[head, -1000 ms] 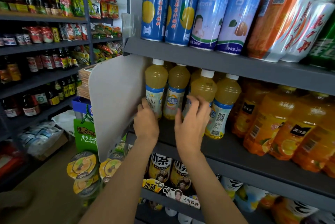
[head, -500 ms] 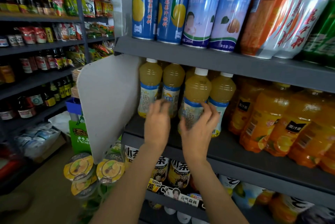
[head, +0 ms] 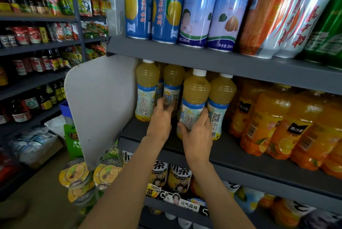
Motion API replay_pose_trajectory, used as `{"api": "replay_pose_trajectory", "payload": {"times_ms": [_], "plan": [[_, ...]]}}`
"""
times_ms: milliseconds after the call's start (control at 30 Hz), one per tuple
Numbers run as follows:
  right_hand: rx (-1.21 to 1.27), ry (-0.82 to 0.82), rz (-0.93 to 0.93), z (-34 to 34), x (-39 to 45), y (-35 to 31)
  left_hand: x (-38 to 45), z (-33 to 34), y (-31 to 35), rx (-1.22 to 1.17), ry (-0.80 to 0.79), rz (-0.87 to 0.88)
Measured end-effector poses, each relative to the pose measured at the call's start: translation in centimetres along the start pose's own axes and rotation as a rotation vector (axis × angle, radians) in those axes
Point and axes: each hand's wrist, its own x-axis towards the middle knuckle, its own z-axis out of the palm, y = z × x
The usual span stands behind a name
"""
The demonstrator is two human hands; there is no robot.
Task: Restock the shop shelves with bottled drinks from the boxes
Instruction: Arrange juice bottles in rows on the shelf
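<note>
Hands on the middle shelf (head: 240, 156): right hand (head: 197, 132) has drawn one pale juice bottle (head: 194, 99) forward, gripping its label; left hand (head: 162, 117), blurred, reaches loose-fingered toward back-row bottle (head: 173, 84), facing-up underway.

A shop: grey shelves (head: 185, 51) packed with juice bottles (head: 196, 88), cans (head: 137, 4) and sauces (head: 37, 60)

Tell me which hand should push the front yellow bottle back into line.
Right. The right hand already grips that front yellow bottle; the left hand is blurred beside the second-row bottle.
</note>
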Motion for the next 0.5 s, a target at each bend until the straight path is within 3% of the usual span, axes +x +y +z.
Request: {"api": "replay_pose_trajectory", "payload": {"times_ms": [100, 167, 200, 300, 500], "plan": [[-0.003, 0.001, -0.003, 0.1, 0.1, 0.1, -1.0, -0.7, -0.5, -0.024, 0.322, 0.012], [-0.007, 0.015, 0.006, 0.2, 0.0, 0.2, -1.2, -1.1, -0.5, -0.092, 0.53, -0.151], [-0.012, 0.021, 0.006, 0.2, 0.0, 0.3, -1.1, -1.4, -0.5, -0.145, 0.56, -0.254], [-0.028, -0.006, 0.007, 0.0, 0.1, 0.4, 0.3, -1.5, -0.5, -0.237, 0.461, -0.462], [-0.077, 0.027, -0.008, 0.5, 0.0, 0.2, 0.5, -2.1, -0.8, -0.101, 0.398, -0.5]]}}
